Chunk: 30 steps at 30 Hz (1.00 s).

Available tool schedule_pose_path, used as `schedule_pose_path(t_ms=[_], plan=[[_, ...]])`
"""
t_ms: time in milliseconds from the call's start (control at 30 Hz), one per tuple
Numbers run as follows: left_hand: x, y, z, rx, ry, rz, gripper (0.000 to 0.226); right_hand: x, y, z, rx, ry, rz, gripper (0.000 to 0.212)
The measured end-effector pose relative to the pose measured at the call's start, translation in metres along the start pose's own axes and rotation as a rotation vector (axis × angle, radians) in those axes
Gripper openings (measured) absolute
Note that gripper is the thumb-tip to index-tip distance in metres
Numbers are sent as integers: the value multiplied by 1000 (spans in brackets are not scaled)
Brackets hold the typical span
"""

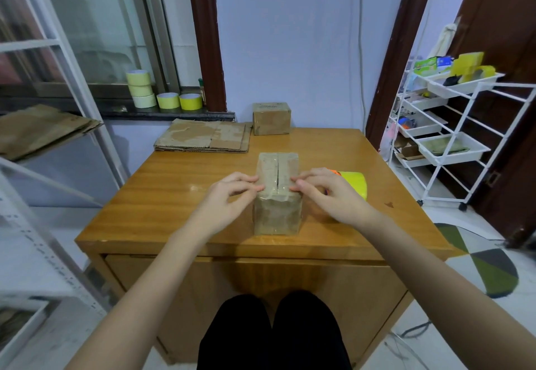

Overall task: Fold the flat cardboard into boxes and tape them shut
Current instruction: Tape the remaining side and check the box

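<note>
Nearest me, the small box (277, 195) stands on the bench (179, 195), close to its front edge and between my two hands. Its top flaps are folded down, with a dark seam running along the middle, and a glossy strip that looks like clear tape crosses the near end and runs down the front face. I judge it light and probably hollow. The cardboard looks worn and a little soft at the corners, so it should give if squeezed. The taped surface will be slick. I would take it by the two side walls, low down, rather than press on the flaps.

My left hand (229, 198) sits at the left top edge, fingers (249, 179) curled and close together, tips touching the flap and the tape there. My right hand (324, 192) mirrors it on the right edge, fingers bent, tips pressing on the top. Neither hand wraps the box; both look to be smoothing tape down. I cannot tell whether either pinches a loose tape end.

Just behind my right hand lies a yellow tape dispenser (353, 184) with an orange part. Farther back, a stack of flat cardboard (203, 139) lies at the left far corner, and a finished box (271, 119) stands beside it. Beyond, yellow tape rolls (162, 95) sit on the window sill.
</note>
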<state>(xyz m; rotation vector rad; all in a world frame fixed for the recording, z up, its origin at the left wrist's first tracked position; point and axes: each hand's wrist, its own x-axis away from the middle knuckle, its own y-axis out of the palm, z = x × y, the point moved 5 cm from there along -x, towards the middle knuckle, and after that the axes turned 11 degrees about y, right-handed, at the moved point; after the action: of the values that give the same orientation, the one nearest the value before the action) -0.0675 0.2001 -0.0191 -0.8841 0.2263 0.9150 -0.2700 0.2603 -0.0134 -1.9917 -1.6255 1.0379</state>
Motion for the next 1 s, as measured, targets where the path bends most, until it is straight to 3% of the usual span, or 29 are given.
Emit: schedule_pose_path(t_ms=[133, 300, 433, 533, 667, 833, 1000], plan=[[-8, 5, 6, -164, 1, 85, 19, -7, 2, -10, 123, 37, 118, 27], [-2, 6, 4, -243, 117, 67, 21, 0, 8, -6, 142, -128, 177, 27], [4, 15, 12, -520, 298, 45, 38, 8, 17, -1, 340, -284, 271, 33], [11, 23, 9, -627, 306, 52, 39, 10, 21, 2, 354, -297, 275, 30], [22, 26, 5, -526, 253, 36, 40, 16, 21, 4, 254, -224, 216, 31], [14, 24, 17, -426, 84, 132, 41, 15, 22, -1, 191, -108, 235, 47], [8, 24, 16, -400, 54, 169, 39, 13, 25, 0, 106, -93, 288, 29]])
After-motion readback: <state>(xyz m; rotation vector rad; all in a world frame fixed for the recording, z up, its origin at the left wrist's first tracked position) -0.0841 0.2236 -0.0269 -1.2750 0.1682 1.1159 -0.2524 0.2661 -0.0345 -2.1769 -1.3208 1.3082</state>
